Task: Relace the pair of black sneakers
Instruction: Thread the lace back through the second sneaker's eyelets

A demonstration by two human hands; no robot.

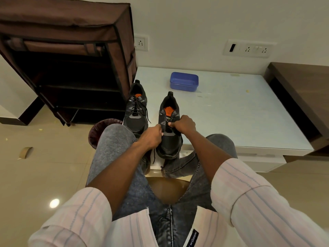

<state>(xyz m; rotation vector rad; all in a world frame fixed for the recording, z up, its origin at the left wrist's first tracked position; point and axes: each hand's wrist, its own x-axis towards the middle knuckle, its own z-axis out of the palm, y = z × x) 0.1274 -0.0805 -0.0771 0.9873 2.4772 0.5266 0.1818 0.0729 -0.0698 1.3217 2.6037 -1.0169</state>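
Two black sneakers with orange insoles stand on the white low table (249,111), toes toward me. The left sneaker (136,111) is laced, its lace ends hanging loose. The right sneaker (170,136) sits at the table's front edge. My left hand (151,136) pinches the black lace at that shoe's left eyelets. My right hand (183,124) pinches the lace on its right side. A loose lace end (154,158) hangs below the shoe, between my knees.
A blue plastic box (184,81) sits further back on the table. A brown fabric shoe rack (71,65) stands at the left. A dark bin (99,131) is beside my left knee. A tape roll (25,152) lies on the tiled floor.
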